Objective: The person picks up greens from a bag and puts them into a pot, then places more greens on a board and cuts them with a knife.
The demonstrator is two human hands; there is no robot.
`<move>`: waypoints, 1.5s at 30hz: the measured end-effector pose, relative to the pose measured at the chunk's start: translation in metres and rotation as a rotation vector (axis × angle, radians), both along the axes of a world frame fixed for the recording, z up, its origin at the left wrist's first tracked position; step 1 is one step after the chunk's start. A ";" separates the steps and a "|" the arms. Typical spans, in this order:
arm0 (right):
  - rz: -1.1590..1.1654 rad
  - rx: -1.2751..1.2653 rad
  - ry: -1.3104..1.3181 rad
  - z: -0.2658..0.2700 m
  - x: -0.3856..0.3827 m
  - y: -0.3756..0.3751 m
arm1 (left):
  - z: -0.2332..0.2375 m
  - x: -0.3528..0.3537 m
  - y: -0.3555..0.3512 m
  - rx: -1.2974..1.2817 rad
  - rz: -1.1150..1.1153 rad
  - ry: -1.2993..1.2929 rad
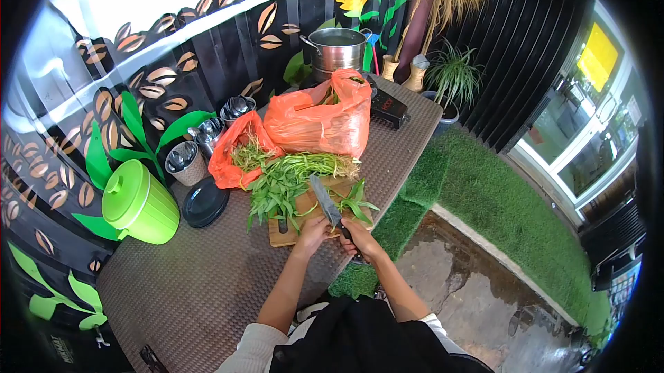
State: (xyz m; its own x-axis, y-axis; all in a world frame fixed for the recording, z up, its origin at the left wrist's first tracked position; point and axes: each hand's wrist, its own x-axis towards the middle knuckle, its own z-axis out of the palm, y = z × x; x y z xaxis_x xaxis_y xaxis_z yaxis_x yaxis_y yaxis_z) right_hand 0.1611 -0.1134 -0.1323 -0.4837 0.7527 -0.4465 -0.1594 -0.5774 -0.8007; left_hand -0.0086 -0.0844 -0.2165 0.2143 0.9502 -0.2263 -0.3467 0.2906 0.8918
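My right hand [361,240] grips the black handle of a kitchen knife [324,200], whose broad dark-grey blade points away from me over the wooden cutting board [282,239]. Close to the blade's heel, my left hand [315,234] has its fingers curled together; what they pinch, if anything, is hidden. Long-stemmed leafy greens [277,189] lie in a heap across the board's far left side. A few loose leaves [356,201] rest to the right of the blade.
Behind the greens stand a small orange bag [227,165] and a larger orange bag [311,124]. Further back are a steel pot [337,51] and a black stove [391,110]. Left are a green lidded bucket [142,203], black plates [205,203] and cutlery holders [187,172]. The table's right edge is near.
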 end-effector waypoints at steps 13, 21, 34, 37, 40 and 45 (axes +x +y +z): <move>-0.666 0.203 -0.008 -0.031 -0.020 -0.018 | 0.030 -0.023 0.002 0.065 0.392 0.017; -0.498 0.238 -0.101 -0.057 -0.056 -0.019 | 0.046 -0.020 -0.004 0.178 0.451 0.127; -0.473 0.408 -0.412 -0.061 -0.051 -0.023 | 0.037 -0.025 -0.004 0.296 0.501 0.327; -0.388 0.505 -0.534 -0.060 -0.056 -0.027 | 0.037 -0.019 -0.006 0.302 0.479 0.320; -0.259 0.462 -0.300 -0.045 -0.062 -0.030 | 0.034 -0.017 -0.008 0.331 0.472 0.396; -0.431 0.361 -0.360 -0.043 -0.038 -0.026 | 0.031 -0.012 -0.013 0.305 0.368 0.522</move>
State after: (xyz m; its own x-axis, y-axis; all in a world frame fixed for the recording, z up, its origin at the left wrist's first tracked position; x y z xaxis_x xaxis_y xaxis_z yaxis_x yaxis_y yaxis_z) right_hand 0.1231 -0.1395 -0.1751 0.0258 0.9778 -0.2077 -0.0020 -0.2078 -0.9782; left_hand -0.0202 -0.0978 -0.1859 -0.1971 0.9775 0.0756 0.1203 -0.0524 0.9914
